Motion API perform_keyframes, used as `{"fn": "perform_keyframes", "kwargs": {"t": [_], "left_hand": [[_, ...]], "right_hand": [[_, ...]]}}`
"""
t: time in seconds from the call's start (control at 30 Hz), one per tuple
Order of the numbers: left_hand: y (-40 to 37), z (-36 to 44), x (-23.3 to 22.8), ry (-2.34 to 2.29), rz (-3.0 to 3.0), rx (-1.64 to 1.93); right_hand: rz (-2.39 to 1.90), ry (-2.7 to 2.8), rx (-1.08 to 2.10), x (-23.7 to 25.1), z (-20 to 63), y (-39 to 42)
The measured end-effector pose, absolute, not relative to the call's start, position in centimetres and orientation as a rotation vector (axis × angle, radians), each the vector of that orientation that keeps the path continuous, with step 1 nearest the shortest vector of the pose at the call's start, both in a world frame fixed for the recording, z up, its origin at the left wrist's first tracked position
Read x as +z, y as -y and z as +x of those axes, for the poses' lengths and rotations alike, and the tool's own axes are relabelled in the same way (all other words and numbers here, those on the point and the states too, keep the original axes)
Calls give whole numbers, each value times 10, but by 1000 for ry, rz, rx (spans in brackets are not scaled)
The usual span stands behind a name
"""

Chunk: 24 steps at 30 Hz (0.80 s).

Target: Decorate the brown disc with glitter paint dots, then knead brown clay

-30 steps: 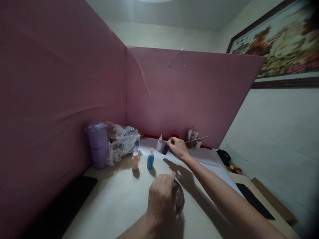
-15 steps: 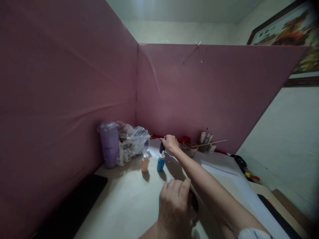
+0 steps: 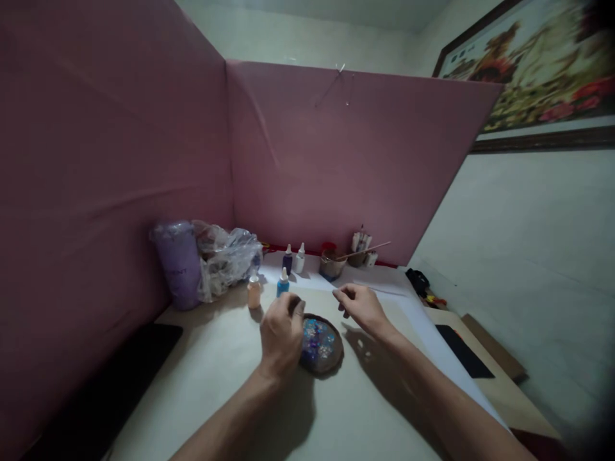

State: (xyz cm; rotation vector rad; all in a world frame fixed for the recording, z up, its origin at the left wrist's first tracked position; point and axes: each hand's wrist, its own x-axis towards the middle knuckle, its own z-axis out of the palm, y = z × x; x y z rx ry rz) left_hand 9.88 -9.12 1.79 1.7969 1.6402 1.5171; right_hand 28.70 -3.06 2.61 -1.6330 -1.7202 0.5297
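- The left forearm (image 3: pixel 225 416) rises from the lower edge, slanting up and to the right, and ends in the left hand (image 3: pixel 282 326), which is bent over with its back toward the camera and its knuckles uppermost.
- The left grip is curled, thumb tip close to the bent fingers; whether it pinches anything, or touches the dish beside it, I cannot tell.
- The right forearm (image 3: pixel 432 378) comes in from the lower right, slanting up and to the left; the right hand (image 3: pixel 361 308) is raised over the bench (image 3: pixel 216 384), its fingers hooked and aimed left.
- The right grip is loosely half-closed, with a small gap between thumb and fingers and nothing visible held in it.
- The round dish (image 3: pixel 323 349) lies on the bench between the two hands, nearer the left one, which hides part of its left edge.
- It lies flat, patterned face up, with blue and purple patches inside a brown rim; being near round, it shows no clear long axis.
- Just beyond the left hand stands a blue bottle (image 3: pixel 283 283), nozzle up, long axis upright, its base hidden.
- An orange bottle (image 3: pixel 254 294) stands upright to its left; a purple bottle (image 3: pixel 287 262) and a white bottle (image 3: pixel 300 260) stand upright farther back, side by side.
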Motion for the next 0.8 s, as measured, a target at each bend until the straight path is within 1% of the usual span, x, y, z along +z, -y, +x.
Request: {"fn": "perform_keyframes", "kwargs": {"t": [0.17, 0.27, 0.57, 0.67, 0.8], "left_hand": [[80, 89, 18, -1687, 1724, 1413], [73, 84, 13, -1745, 1767, 1281], [60, 76, 7, -1946, 1875, 760], [59, 76, 4, -1976, 1890, 690], [60, 79, 1, -1927, 1893, 639]], "right_hand": [[-1517, 1453, 720, -19, 309, 54], [-1485, 1542, 685, -31, 311, 54], [-1613, 1784, 401, -22, 308, 65], [-1656, 1901, 274, -17, 302, 73], [-1669, 1978, 213, -14, 298, 76]]}}
